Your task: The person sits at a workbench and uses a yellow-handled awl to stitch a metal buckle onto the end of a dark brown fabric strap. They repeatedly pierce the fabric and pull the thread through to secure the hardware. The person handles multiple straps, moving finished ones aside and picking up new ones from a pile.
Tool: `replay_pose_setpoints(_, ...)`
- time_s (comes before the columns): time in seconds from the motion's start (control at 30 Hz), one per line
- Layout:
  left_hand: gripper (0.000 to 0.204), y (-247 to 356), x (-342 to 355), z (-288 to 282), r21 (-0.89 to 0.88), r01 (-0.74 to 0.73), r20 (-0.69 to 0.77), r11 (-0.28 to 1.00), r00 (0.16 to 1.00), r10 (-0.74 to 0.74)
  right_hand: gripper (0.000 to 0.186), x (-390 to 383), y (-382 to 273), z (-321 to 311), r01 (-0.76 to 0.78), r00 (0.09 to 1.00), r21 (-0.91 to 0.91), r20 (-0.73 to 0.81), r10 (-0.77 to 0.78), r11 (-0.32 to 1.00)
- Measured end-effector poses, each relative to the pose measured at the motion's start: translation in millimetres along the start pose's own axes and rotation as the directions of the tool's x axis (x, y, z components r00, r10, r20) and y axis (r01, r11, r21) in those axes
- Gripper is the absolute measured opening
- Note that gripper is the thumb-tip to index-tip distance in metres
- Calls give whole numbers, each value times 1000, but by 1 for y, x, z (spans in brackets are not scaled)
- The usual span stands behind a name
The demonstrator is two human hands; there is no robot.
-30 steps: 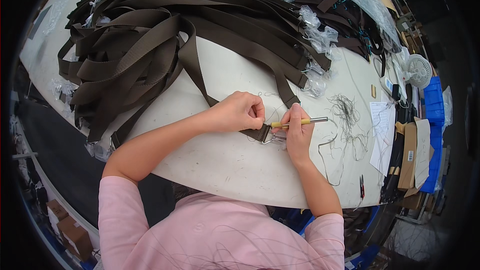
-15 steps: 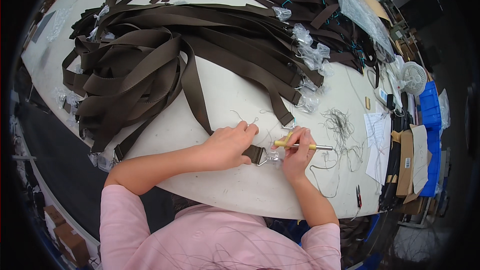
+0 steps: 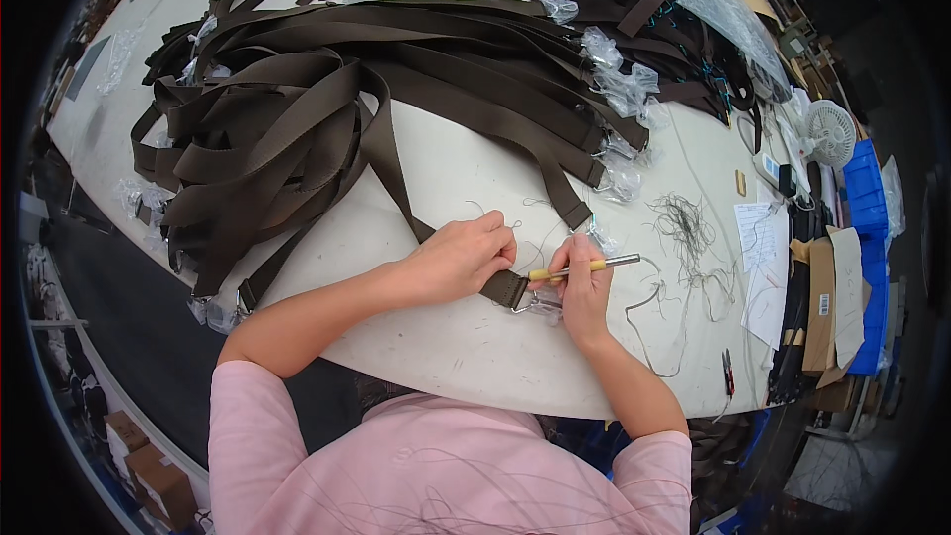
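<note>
My left hand (image 3: 466, 258) is closed in a pinch over a dark brown webbing strap (image 3: 507, 287). Thin threads show near its fingertips, but what lies between them is hidden. Wrapped round a yellow-and-silver pen-like tool (image 3: 597, 265), my right hand (image 3: 586, 292) is just right of the strap's end. The tool's yellow tip is close to that end, where a metal ring (image 3: 522, 305) and clear plastic wrap (image 3: 547, 309) are attached. Another strap end (image 3: 573, 213) lies just beyond my right hand.
A heap of brown straps (image 3: 267, 139) covers the left and far table. More straps (image 3: 644, 15) with blue clips lie far right. Loose threads (image 3: 684, 223) and small snips (image 3: 728, 372) are at right, with papers (image 3: 761, 258), a white fan (image 3: 830, 134) and blue bins (image 3: 865, 188) beyond.
My left fingers have drawn together, the thumb moving up toward the fingertips. The tool in my right hand has shifted left and up, its yellow end nearer the strap. The view has shifted slightly.
</note>
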State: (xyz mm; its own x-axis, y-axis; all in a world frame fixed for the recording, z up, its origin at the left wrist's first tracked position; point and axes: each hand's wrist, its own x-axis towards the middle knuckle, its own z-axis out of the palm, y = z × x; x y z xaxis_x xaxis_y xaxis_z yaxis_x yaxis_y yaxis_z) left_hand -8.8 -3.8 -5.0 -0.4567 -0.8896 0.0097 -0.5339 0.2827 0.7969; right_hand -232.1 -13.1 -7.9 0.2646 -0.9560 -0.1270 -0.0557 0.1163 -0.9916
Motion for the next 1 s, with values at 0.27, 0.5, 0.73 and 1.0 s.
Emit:
replay_pose_setpoints(0.27, 23, 1, -8, 4, 320, -330, 33, 888, 941, 337, 51, 2, -7, 10, 47, 994, 47, -99, -42, 998)
replay_pose_setpoints(0.5, 18, 3, -5, 1, 455, -411, 106, 790, 906, 410, 53, 3, 1, 1, -5, 999, 9, -35, 6, 1000)
replay_pose_setpoints(0.73, 24, -2, -3, 6, 439, -400, 52, 804, 905, 422, 47, 3, 0, 8, 25, 998, 32, -50, -23, 999)
replay_pose_setpoints(1.0, 17, -2, -2, 7, 417, -400, 35, 816, 904, 426, 46, 5, 5, 5, 32, 999, 25, -14, -32, 999)
